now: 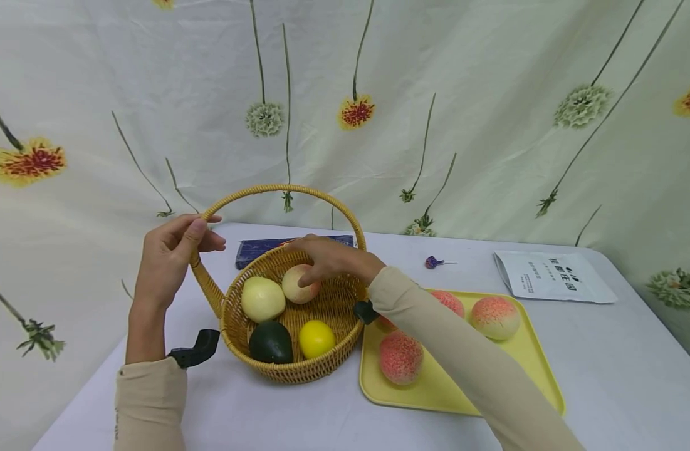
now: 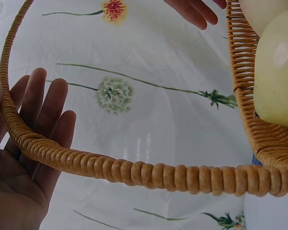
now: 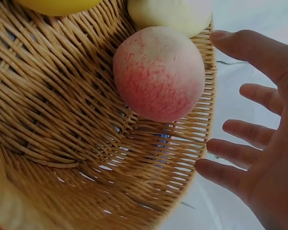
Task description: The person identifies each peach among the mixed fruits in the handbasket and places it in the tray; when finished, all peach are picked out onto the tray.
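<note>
My left hand [image 1: 170,254] holds the handle [image 1: 277,188] of a wicker basket [image 1: 296,374] at its left side. The left wrist view shows the thumb on one side of the handle and loosely bent fingers on the other. Over the basket's far rim reaches my right hand [image 1: 336,258], its spread fingers apart from a pink-and-cream peach [image 3: 158,74] lying inside. Beside that peach in the basket is a pale yellow-green fruit [image 1: 262,299]. Nearer the front lie a dark green avocado [image 1: 271,342] and a yellow lemon-like fruit [image 1: 316,339].
A yellow tray [image 1: 446,401] with several peaches [image 1: 401,357] stands right of the basket, partly under my right forearm. Behind the basket lies a dark blue flat item [image 1: 254,250]. Farther right are a wrapped lollipop [image 1: 433,262] and a white pouch [image 1: 556,277].
</note>
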`<state>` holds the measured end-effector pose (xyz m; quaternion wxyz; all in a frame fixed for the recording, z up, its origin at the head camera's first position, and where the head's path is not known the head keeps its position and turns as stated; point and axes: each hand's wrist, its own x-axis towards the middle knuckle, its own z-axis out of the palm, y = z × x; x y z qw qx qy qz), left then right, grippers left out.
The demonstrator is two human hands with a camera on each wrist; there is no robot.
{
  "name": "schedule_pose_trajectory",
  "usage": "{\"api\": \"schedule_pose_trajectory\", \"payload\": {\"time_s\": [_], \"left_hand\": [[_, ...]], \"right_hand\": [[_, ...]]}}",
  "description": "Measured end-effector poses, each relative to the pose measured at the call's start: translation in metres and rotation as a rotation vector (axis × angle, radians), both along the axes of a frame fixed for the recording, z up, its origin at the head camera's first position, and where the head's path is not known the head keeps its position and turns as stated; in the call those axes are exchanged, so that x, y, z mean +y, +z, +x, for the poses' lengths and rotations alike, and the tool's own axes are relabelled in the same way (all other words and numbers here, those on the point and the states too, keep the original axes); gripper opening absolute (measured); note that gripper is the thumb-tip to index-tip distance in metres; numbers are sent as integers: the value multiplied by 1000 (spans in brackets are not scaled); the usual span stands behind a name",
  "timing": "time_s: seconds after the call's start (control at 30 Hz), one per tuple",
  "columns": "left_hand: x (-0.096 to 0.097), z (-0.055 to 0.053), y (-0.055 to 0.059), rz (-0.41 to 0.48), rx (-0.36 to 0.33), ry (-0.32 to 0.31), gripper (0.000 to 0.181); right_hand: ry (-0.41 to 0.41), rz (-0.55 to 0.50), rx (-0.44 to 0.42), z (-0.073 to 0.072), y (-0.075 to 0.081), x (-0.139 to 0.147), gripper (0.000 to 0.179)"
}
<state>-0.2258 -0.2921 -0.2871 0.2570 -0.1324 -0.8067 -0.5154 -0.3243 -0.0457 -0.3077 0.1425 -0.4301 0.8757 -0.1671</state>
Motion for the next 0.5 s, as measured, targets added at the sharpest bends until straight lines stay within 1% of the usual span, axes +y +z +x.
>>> {"api": "schedule_pose_trajectory", "payload": {"time_s": [0.3,0.5], "left_hand": [[0,0,0,-21,0,13,30],[0,0,-1,-21,-4,16,32]], "right_hand": [[-43,13,1,-5,-6,-4,71],[-59,19,-24,-7,-11,-7,73]]}}
